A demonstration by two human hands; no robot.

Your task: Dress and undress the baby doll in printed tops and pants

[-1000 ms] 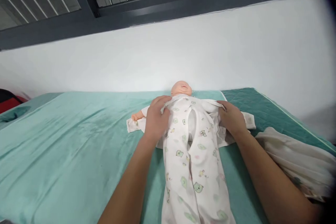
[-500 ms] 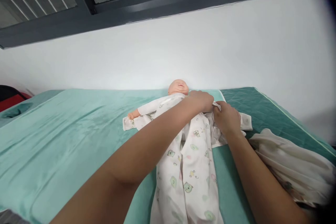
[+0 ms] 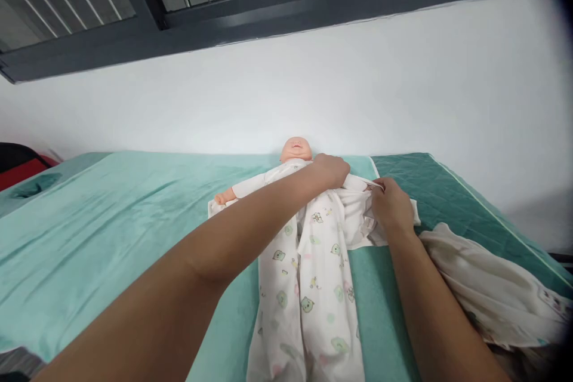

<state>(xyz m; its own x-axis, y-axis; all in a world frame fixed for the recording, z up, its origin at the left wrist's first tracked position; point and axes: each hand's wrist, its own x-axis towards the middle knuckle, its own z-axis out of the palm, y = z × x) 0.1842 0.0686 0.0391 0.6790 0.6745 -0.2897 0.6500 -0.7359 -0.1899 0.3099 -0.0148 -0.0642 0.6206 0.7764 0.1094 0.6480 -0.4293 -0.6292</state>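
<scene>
Found face-up near the far edge of the plush mint-green blanket (image 3: 111, 239): a baby doll (image 3: 296, 149), smooth-skinned, with bald, rounded head nearest the white wall (image 3: 286, 95) and one white-sleeved arm stretched toward the blanket's left edge. Laid lengthwise from the torso toward the near edge: a white romper (image 3: 320, 295), soft and loose, printed with green animal faces. Spread beneath, toward the blanket's right edge: a wrinkled white garment (image 3: 364, 236). Reaching across the doll's chest with left hand (image 3: 332, 170), knuckles up, fingers mostly hidden; cannot tell whether pinching or merely curled. Pinching a thin, taut strip of white cloth (image 3: 369, 181) between right hand (image 3: 394, 206) thumb and fingers, near the left. Heaped beside the right forearm, partly on the dark-green quilted mat (image 3: 412, 168): crumpled off-white fabric (image 3: 483, 286), softly folded.
</scene>
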